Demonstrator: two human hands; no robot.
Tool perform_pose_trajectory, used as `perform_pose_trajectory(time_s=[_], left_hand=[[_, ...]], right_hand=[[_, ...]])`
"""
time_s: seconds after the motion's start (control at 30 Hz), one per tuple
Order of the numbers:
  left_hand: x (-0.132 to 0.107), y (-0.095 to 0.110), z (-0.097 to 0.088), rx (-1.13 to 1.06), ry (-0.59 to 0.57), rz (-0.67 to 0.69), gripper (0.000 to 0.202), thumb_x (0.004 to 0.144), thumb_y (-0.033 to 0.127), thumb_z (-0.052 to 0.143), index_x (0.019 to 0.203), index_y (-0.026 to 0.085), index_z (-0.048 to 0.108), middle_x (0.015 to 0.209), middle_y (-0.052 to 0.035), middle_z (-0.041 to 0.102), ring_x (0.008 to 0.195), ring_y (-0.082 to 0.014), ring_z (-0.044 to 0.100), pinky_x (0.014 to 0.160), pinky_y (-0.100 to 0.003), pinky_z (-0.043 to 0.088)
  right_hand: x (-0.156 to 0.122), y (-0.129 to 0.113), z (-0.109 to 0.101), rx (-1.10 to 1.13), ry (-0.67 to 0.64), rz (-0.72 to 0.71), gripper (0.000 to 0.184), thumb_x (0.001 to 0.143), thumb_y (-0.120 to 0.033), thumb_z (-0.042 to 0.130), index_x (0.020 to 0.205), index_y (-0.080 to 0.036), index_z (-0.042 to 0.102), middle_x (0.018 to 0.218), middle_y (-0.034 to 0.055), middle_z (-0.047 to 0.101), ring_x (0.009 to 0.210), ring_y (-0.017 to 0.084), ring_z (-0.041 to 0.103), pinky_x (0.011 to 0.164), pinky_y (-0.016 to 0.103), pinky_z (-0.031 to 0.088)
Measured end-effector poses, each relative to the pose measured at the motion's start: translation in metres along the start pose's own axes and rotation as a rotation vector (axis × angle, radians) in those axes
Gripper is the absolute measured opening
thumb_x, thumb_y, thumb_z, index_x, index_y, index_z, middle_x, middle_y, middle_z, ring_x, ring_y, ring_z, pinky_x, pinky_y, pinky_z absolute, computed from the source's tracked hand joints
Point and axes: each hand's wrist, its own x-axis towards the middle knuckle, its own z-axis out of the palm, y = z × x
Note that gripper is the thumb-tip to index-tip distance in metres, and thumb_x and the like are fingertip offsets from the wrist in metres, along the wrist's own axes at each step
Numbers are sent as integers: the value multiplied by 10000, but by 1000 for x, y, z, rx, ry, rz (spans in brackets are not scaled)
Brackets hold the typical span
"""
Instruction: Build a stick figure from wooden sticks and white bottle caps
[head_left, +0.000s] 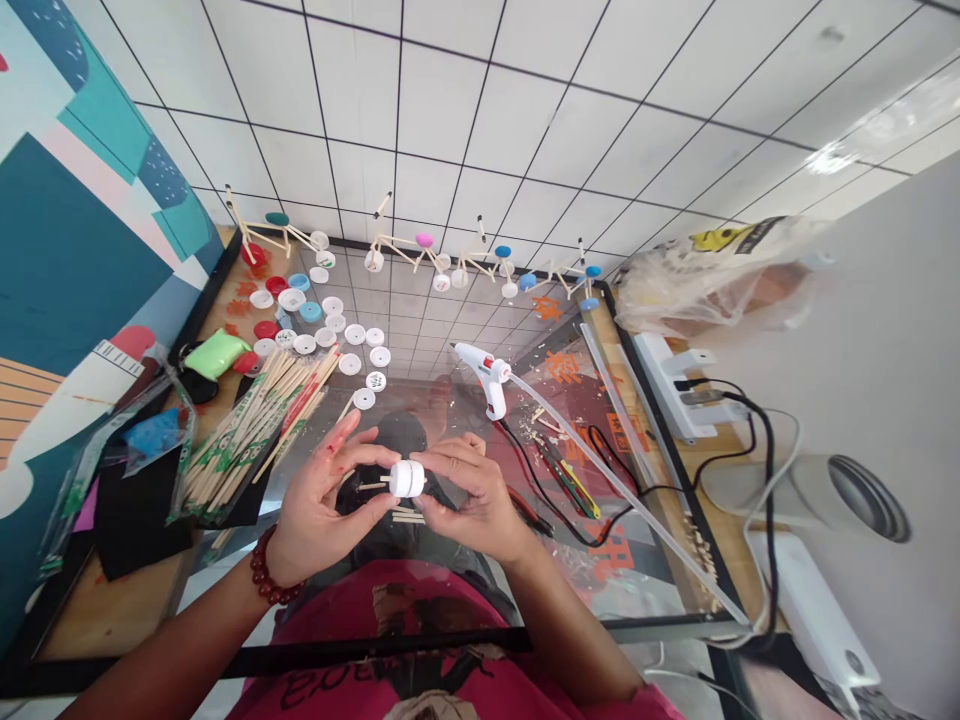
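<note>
Two white bottle caps (406, 479) sit face to face between my hands, with a thin wooden stick poking out on the left. My left hand (330, 500) pinches them from the left between thumb and fingers. From the right, the thumb and fingers of my right hand (472, 490) close on the same caps. A few short stick pieces (407, 517) lie on the glass just below. Ahead of my right hand, a white hot glue gun (484, 378) rests on its side with a long clear glue stick (577, 455) in its back end.
Loose white bottle caps (349, 364) and a bundle of wooden sticks (251, 430) lie left. Several small stick-and-cap bicycle models (405, 250) line the back edge. A yellow cutter (585, 497), black cables (536, 505) and a power strip (671, 390) are on the right.
</note>
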Motion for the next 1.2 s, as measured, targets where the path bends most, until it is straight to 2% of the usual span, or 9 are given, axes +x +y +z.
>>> perform_pose_trajectory(time_s=[0.33, 0.43, 0.5, 0.6, 0.67, 0.83, 1.07, 1.13, 1.2], left_hand=[[-3, -2, 0, -4, 9, -63, 837, 872, 132, 729, 1591, 279, 326, 1099, -72, 787, 1290, -241, 651, 1153, -466, 490], [-3, -3, 1, -12, 35, -43, 881, 856, 158, 761, 1599, 289, 308, 1150, -89, 774, 1294, -246, 648, 1149, -464, 493], [-3, -5, 2, 26, 62, 7, 976, 804, 178, 819, 1612, 289, 282, 1204, -105, 745, 1263, -257, 661, 1172, -505, 464], [-4, -8, 4, 177, 112, 103, 1120, 715, 192, 893, 1626, 284, 248, 1224, -115, 700, 1200, -275, 675, 1189, -582, 420], [-4, -10, 5, 269, 122, 164, 1149, 702, 192, 901, 1632, 279, 232, 1207, -116, 682, 1164, -282, 682, 1169, -593, 440], [-2, -8, 7, 356, 126, 278, 1094, 759, 165, 840, 1640, 273, 200, 1122, -92, 675, 1083, -276, 711, 1116, -575, 497], [-3, -9, 8, 266, 118, 254, 1012, 786, 78, 742, 1632, 257, 217, 1035, -53, 687, 1008, -235, 730, 1117, -552, 508], [-3, -9, 6, 251, 109, 240, 1020, 780, 59, 732, 1634, 246, 206, 1039, -54, 700, 1043, -237, 720, 1121, -550, 505], [-2, -8, 4, 240, 98, 223, 1026, 775, 54, 724, 1635, 234, 195, 1072, -69, 708, 1102, -247, 701, 1116, -549, 508]], right_hand=[[-2, 2, 2, 27, -26, 48, 291, 874, -268, 722, 1165, -264, 716, 1005, 25, 795, 895, 190, 716, 921, 397, 410], [-4, 0, 7, 69, 15, 154, 239, 880, -270, 726, 1118, -260, 745, 972, 29, 794, 882, 197, 707, 893, 383, 443], [-6, 0, 12, 155, 68, 266, 212, 891, -282, 720, 1098, -259, 760, 969, 33, 789, 890, 202, 701, 869, 367, 477], [-9, 0, 22, 336, 128, 415, 225, 908, -324, 710, 1119, -267, 766, 1001, 34, 779, 909, 202, 693, 864, 352, 519], [-11, 0, 26, 409, 139, 463, 245, 894, -349, 733, 1122, -267, 768, 983, 28, 769, 896, 198, 686, 870, 349, 536], [-12, -5, 32, 424, 129, 456, 274, 846, -389, 783, 1079, -246, 768, 935, 30, 753, 873, 201, 681, 847, 350, 556], [-12, -9, 36, 359, 105, 346, 230, 855, -322, 767, 1077, -263, 750, 958, 27, 760, 882, 197, 684, 855, 347, 537], [-12, -8, 33, 318, 91, 328, 292, 847, -304, 766, 1135, -269, 736, 990, 30, 764, 900, 201, 689, 882, 361, 537], [-12, -6, 28, 251, 80, 309, 435, 827, -272, 770, 1255, -274, 687, 1046, 39, 765, 929, 207, 693, 914, 383, 536]])
